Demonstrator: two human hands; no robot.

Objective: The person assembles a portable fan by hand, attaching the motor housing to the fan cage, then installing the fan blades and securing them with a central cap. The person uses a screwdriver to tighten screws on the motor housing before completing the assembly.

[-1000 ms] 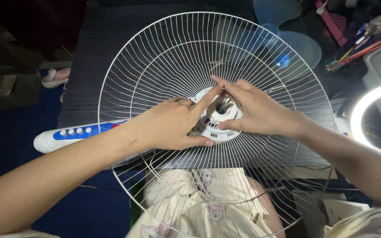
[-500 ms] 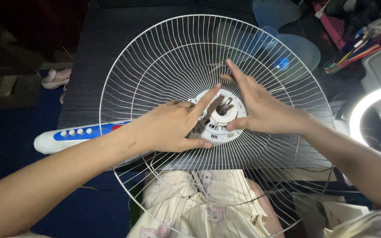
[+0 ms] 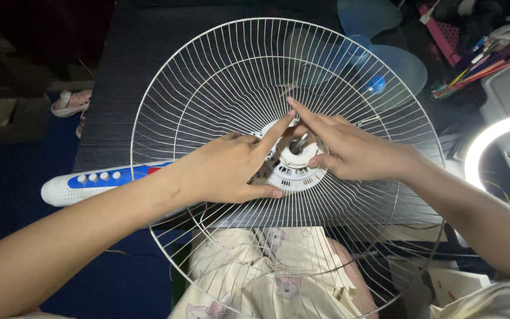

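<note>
Two bare hands meet at the middle of a round white wire fan guard (image 3: 231,77) that lies tilted over the dark surface (image 3: 125,71) and reaches out past its near edge above the person's lap. The left hand (image 3: 225,168) rests flat on the wires, its grip spread apart and clamped on nothing: the forefinger stretches up to the rim of the white plastic hub (image 3: 293,162) and the thumb lies along the wires below it. The right hand (image 3: 349,150) comes in from the other side, its grip loosely pinched on the white ring nut (image 3: 298,155) at the hub's centre, thumb at the nut's near right edge and fingers curved over its far side; a short metal shaft shows through the nut's hole. The forefinger tips of both hands nearly touch above the hub.

Under the guard, left of the left wrist, a white and blue fan control panel (image 3: 92,182) with a row of round buttons lies on the surface. Beyond the guard sits a translucent blue fan blade (image 3: 394,65). To the far right are a tray of pens (image 3: 473,62) and a glowing ring light (image 3: 491,139). A pink sandal (image 3: 69,101) lies on the floor at left.
</note>
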